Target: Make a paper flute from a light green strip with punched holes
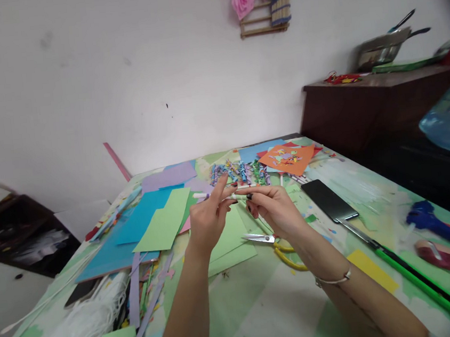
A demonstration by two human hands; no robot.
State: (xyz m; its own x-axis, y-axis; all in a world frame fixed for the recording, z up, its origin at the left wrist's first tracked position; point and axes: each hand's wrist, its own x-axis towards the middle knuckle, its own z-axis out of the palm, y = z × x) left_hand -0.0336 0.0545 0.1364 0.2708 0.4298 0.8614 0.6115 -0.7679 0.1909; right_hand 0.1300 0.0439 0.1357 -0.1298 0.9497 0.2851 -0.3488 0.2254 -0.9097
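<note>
My left hand (206, 221) and my right hand (275, 209) meet above the middle of the table, both pinching a thin white stick (201, 195) held roughly level. A purple band shows near its left end, and a pale green part lies between the fingers; fingertips hide the rest. My left index finger points up. Just below my right hand lie yellow-handled scissors (285, 258), blades towards the left. Light green paper sheets (231, 248) spread under my hands. Behind them stands a row of curly, paper-wrapped pieces (243, 172) in blue, purple and green.
Blue sheets (134, 221) lie left, near white string (84, 322) and purple strips (134, 290). On the right are a black phone (328, 200), a green cutter knife (400, 268), a blue glue gun (435, 221) and an orange sheet (288, 159) bearing paper bits.
</note>
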